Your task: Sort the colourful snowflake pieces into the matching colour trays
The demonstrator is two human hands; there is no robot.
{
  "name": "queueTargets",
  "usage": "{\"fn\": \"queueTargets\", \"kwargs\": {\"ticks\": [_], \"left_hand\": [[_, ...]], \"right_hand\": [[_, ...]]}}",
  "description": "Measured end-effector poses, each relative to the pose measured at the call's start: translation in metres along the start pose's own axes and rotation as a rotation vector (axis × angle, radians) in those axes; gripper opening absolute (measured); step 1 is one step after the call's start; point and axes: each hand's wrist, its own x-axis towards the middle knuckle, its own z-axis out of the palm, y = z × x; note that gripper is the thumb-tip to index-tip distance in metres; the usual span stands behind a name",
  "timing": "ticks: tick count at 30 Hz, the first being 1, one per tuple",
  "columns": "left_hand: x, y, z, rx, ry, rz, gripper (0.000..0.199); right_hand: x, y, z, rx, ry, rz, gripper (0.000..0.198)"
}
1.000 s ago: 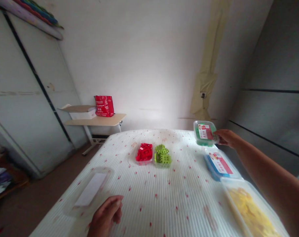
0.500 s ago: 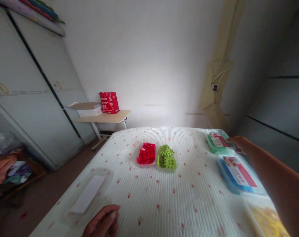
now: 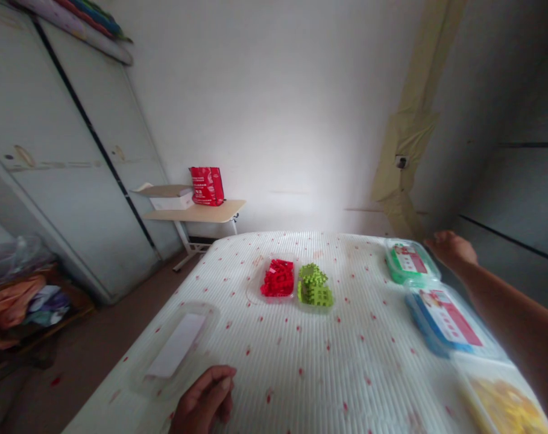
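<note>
My right hand (image 3: 450, 248) reaches to the far right, beside the outer edge of a clear lidded box of green pieces (image 3: 412, 263). Its fingers bend downward and are partly hidden and blurred. My left hand (image 3: 208, 398) rests low at the near side with thumb and fingers drawn together, nothing visible in them. An open clear tub of red plastic bricks (image 3: 278, 278) stands mid-table, next to one with lime-green bricks (image 3: 316, 289). In front of the green box lie a lidded box of blue pieces (image 3: 450, 319) and one of yellow pieces (image 3: 509, 407).
A clear lid with a white label (image 3: 176, 346) lies at the left on the ribbed, red-speckled tablecloth (image 3: 296, 374). Behind it, a small side table (image 3: 214, 212) holds a red bag (image 3: 207, 185) and a white box (image 3: 169, 201). A wardrobe (image 3: 75, 150) stands at left.
My right hand has risen slightly along the green box's outer side. The whole view has shifted, moving everything a little to the right. My left hand keeps its curled shape.
</note>
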Motion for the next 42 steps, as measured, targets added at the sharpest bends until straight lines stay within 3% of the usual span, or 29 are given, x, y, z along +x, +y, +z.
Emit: {"fn": "queueTargets", "kwargs": {"ticks": [5, 7, 10, 12, 14, 18, 20, 22, 24, 26, 29, 31, 37, 42], "left_hand": [[-0.001, 0.005, 0.005, 0.016, 0.001, 0.026, 0.035], [-0.002, 0.005, 0.005, -0.029, -0.010, 0.024, 0.035], [-0.003, 0.006, 0.005, -0.097, -0.008, 0.040, 0.035], [-0.004, 0.006, 0.005, -0.111, -0.004, 0.055, 0.034], [-0.006, 0.007, 0.004, -0.045, 0.000, 0.076, 0.032], [-0.008, 0.013, -0.008, 0.257, 0.102, 0.318, 0.020], [-0.005, 0.018, -0.021, 0.423, 0.219, 0.476, 0.019], [0.001, 0.023, -0.036, 0.622, 0.366, 0.548, 0.024], [0.010, 0.027, -0.051, 0.846, 0.482, 0.507, 0.035], [0.018, 0.028, -0.062, 1.045, 0.529, 0.372, 0.050], [0.026, 0.025, -0.070, 1.210, 0.471, 0.162, 0.073], [0.030, 0.022, -0.073, 1.245, 0.405, 0.092, 0.077], [0.032, 0.019, -0.074, 1.270, 0.395, 0.090, 0.078], [0.032, 0.019, -0.077, 1.189, 0.407, 0.136, 0.077]], "right_hand": [[-0.019, -0.097, -0.015, 0.072, -0.083, -0.298, 0.025], [-0.052, -0.146, -0.014, 0.117, -0.140, -0.481, 0.022], [-0.121, -0.209, -0.005, 0.136, -0.223, -0.932, 0.019], [-0.164, -0.238, 0.005, 0.012, -0.250, -1.036, 0.016], [-0.195, -0.253, 0.018, -0.093, -0.241, -1.048, 0.015], [-0.218, -0.256, 0.040, -0.157, -0.145, -1.020, 0.019], [-0.222, -0.253, 0.046, -0.140, -0.094, -1.046, 0.021], [-0.228, -0.251, 0.048, -0.107, -0.068, -1.073, 0.021], [-0.239, -0.251, 0.046, -0.068, -0.056, -1.081, 0.020], [-0.252, -0.251, 0.043, -0.025, -0.046, -1.090, 0.019], [-0.278, -0.249, 0.037, 0.026, -0.045, -1.115, 0.016], [-0.297, -0.244, 0.033, 0.075, -0.054, -1.125, 0.015], [-0.354, -0.216, 0.021, 0.316, 0.016, -1.173, 0.016], [-0.381, -0.194, 0.024, 0.412, 0.103, -1.232, 0.019]]}}
